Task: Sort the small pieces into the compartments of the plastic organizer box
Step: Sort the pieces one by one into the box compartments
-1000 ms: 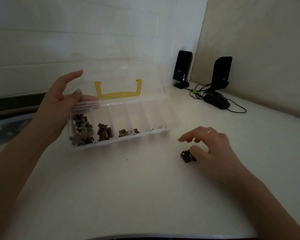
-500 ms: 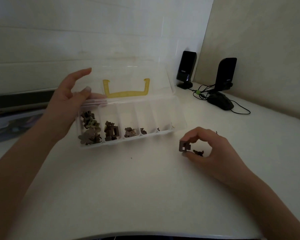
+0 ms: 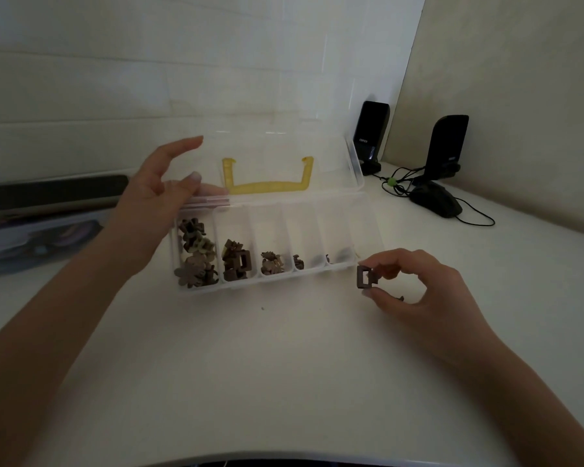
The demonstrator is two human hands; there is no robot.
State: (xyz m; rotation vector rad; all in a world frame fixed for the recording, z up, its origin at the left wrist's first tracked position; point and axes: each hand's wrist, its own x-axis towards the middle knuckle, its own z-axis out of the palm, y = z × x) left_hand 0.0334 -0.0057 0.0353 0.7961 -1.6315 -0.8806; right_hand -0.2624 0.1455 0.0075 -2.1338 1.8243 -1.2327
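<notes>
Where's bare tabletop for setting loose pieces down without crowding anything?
Widest free patch: the table in front of the organizer box, between both forearms. Crowded: right of the box, where the right hand pinches a square piece; the back corner holds speakers and a mouse.

The box (image 3: 284, 276) is clear plastic, open on the white desk (image 3: 284, 365), its lid (image 3: 277, 153) standing up behind with a yellow handle (image 3: 267, 187) on it. A row of narrow compartments runs side by side. The leftmost holds a heap of brown and olive pieces (image 3: 196, 254); the next holds dark brown blocks (image 3: 236, 262), one a square frame; the third holds a smaller cluster (image 3: 273, 262); the fourth holds a bit (image 3: 298, 261) or two. Farther right the contents are too dim to tell. One square brown frame piece (image 3: 364, 278) is held upright above the desk, just beside the box's right front corner.
</notes>
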